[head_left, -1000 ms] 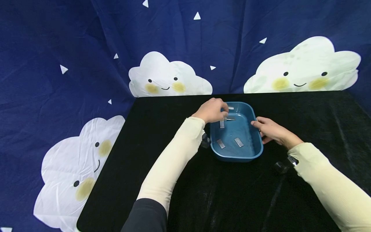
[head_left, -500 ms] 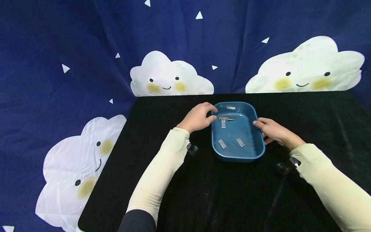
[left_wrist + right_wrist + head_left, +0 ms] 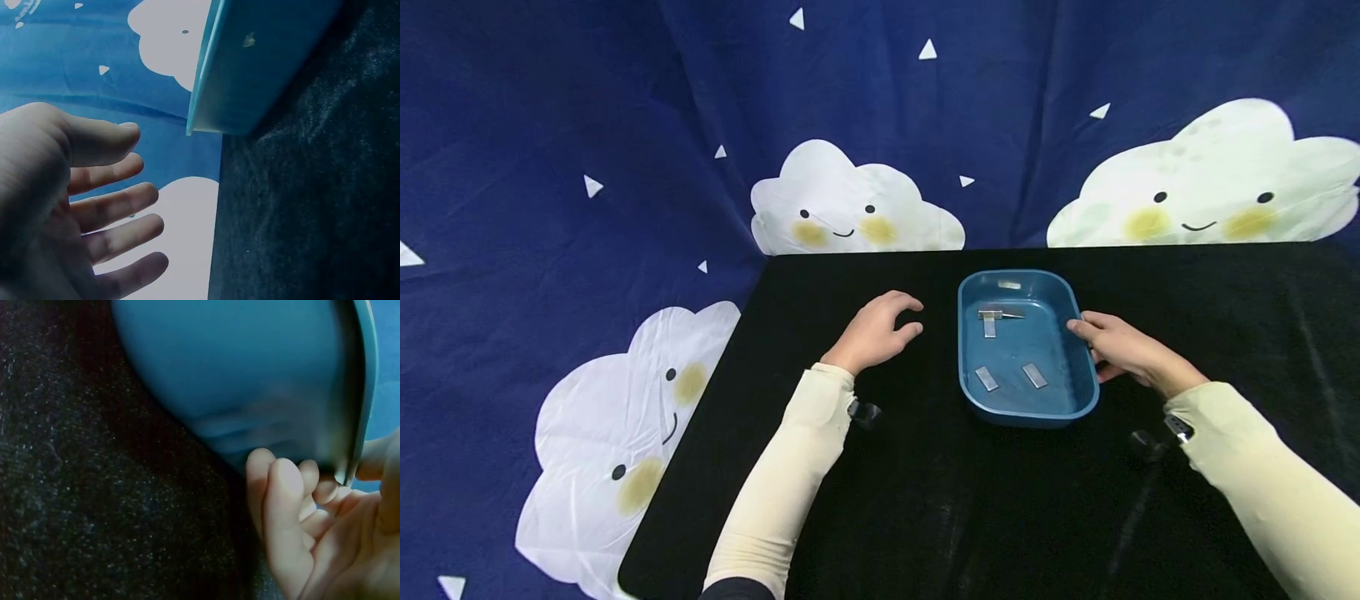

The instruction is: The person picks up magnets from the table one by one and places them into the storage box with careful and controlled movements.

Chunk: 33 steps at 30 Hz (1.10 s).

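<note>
A blue plastic tub [image 3: 1015, 400] with rounded corners stands on the black-covered table. Inside it lie several small flat metal pieces [image 3: 1034, 376]. Near its far left corner a thin pointed metal part [image 3: 1000, 314] lies across the end of one of them. My right hand [image 3: 1123, 346] holds the tub's right side, thumb over the rim; in the right wrist view the fingers [image 3: 284, 487] curl against the outer wall. My left hand [image 3: 877, 332] hovers left of the tub, holding nothing. Its fingers are spread and loosely bent, apart from the tub wall [image 3: 256, 69] in the left wrist view.
The black table [image 3: 880, 500] runs back to a dark blue curtain [image 3: 647, 100] with white cloud prints [image 3: 857, 200]. A small dark wrist camera [image 3: 865, 414] hangs below the left sleeve cuff, and another [image 3: 1150, 444] below the right.
My left hand has drawn out of the tub, past its left rim, and moved left, showing the metal parts it covered. My right hand keeps its hold. The view has shifted slightly.
</note>
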Each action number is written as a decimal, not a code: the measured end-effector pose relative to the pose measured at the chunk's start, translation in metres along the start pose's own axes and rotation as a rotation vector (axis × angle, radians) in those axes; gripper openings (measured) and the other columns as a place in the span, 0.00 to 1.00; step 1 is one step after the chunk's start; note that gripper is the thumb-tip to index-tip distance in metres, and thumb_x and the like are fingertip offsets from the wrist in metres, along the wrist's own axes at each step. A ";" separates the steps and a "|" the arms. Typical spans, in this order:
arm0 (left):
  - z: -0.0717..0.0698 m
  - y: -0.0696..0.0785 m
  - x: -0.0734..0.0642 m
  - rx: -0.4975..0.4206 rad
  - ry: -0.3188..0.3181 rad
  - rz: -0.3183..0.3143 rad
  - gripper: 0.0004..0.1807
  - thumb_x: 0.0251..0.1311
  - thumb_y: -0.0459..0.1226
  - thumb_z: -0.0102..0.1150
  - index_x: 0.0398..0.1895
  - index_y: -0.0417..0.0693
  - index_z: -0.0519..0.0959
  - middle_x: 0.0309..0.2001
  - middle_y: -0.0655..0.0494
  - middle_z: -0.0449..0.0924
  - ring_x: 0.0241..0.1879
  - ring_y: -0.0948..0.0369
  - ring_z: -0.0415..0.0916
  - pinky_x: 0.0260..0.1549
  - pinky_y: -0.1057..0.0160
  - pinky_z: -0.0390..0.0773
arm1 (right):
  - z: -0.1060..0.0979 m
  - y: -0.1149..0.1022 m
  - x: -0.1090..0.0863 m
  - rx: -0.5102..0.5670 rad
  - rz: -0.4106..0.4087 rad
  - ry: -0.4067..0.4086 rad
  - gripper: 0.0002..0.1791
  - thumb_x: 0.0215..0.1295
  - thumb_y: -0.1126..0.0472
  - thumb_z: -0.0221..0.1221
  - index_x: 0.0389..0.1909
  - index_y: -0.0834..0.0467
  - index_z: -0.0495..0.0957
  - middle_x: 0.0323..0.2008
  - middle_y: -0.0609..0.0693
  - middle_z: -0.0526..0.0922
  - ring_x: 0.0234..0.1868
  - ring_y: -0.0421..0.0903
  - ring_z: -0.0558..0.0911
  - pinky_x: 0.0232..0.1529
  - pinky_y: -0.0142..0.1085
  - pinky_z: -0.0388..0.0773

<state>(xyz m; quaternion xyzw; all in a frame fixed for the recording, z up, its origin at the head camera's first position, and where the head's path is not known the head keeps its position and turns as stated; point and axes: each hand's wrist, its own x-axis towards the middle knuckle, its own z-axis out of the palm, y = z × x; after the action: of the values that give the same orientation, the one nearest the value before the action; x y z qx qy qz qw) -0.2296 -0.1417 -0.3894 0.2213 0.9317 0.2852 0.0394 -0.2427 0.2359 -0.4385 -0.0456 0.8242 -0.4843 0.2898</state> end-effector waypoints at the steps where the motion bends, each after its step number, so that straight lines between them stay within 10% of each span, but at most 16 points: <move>1: 0.001 -0.001 -0.001 -0.005 -0.002 0.001 0.19 0.69 0.42 0.55 0.61 0.49 0.76 0.66 0.52 0.73 0.67 0.55 0.70 0.68 0.52 0.69 | 0.000 0.000 0.001 -0.001 0.003 -0.001 0.30 0.79 0.42 0.34 0.64 0.63 0.58 0.50 0.60 0.77 0.41 0.48 0.86 0.41 0.46 0.85; 15: 0.010 -0.013 -0.001 -0.062 -0.011 -0.019 0.19 0.69 0.42 0.55 0.60 0.46 0.76 0.65 0.51 0.73 0.66 0.54 0.70 0.67 0.50 0.69 | 0.006 -0.006 -0.010 -0.064 0.041 0.078 0.27 0.75 0.36 0.41 0.47 0.58 0.66 0.31 0.47 0.73 0.33 0.44 0.79 0.33 0.36 0.81; 33: 0.021 -0.025 -0.013 -0.073 0.003 -0.063 0.20 0.69 0.41 0.56 0.60 0.43 0.76 0.64 0.50 0.74 0.65 0.54 0.71 0.67 0.51 0.70 | 0.014 0.005 -0.009 0.011 -0.151 0.129 0.14 0.79 0.51 0.41 0.36 0.56 0.64 0.24 0.44 0.71 0.23 0.40 0.77 0.27 0.35 0.79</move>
<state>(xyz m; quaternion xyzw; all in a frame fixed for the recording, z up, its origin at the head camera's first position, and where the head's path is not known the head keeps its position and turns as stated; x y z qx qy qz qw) -0.2228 -0.1549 -0.4215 0.1898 0.9272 0.3180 0.0553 -0.2264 0.2307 -0.4435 -0.0746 0.8327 -0.5113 0.1989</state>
